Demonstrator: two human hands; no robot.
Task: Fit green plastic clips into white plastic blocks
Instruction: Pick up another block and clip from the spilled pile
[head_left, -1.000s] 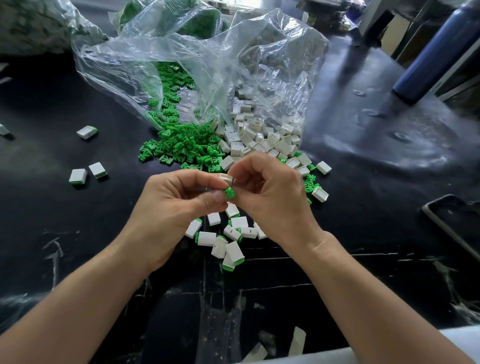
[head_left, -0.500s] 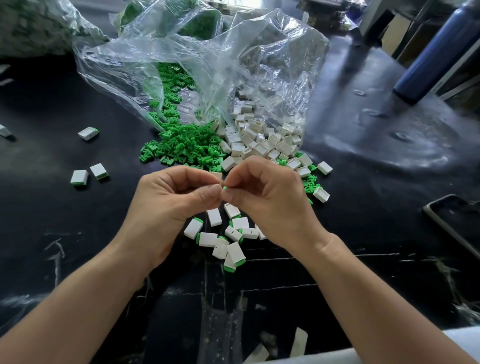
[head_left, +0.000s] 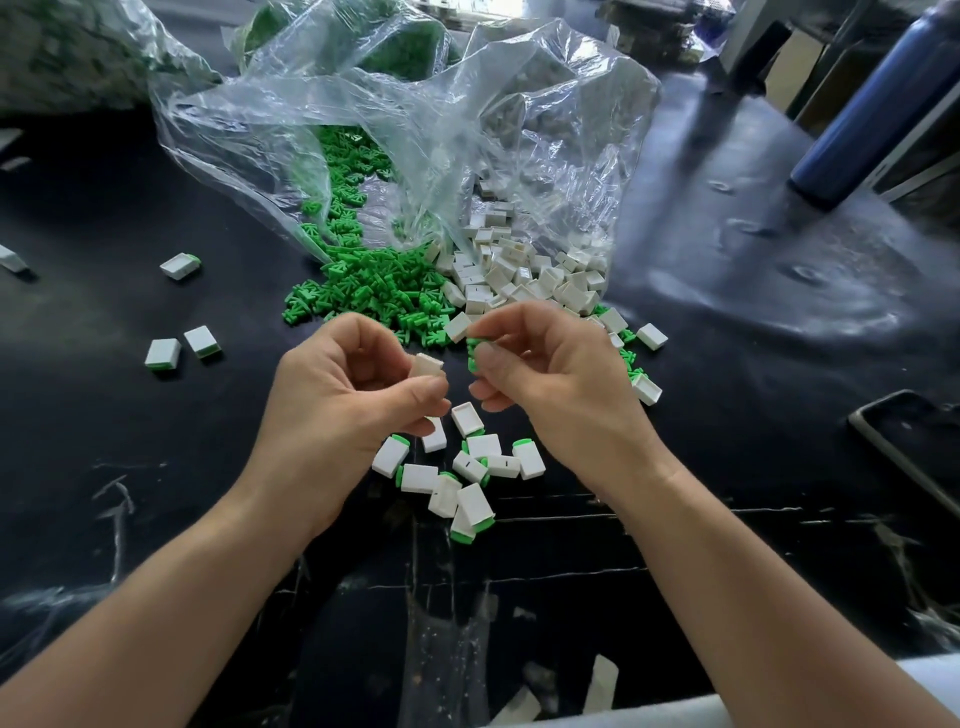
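1. One white block (head_left: 428, 368) is pinched between the thumb and fingers of the left hand (head_left: 353, 405), held above the table (head_left: 727, 364) with its open end turned up and to the right.
2. Just beside it, the right hand (head_left: 550, 384) pinches a green clip (head_left: 474, 349) between thumb and forefinger; clip and block are close but not touching.
3. Directly below the hands lies a cluster of fitted blocks (head_left: 457, 478), white with green ends showing.
4. Beyond the hands, a heap of loose green clips (head_left: 374, 291) sits left of a heap of empty white blocks (head_left: 524, 280), both spilling from a clear plastic bag (head_left: 415, 114).
5. Three more fitted pieces (head_left: 162, 354) lie well apart at the left.
6. Far right stand a blue bottle (head_left: 872, 104) and, nearer, a phone (head_left: 914, 447) lying flat.
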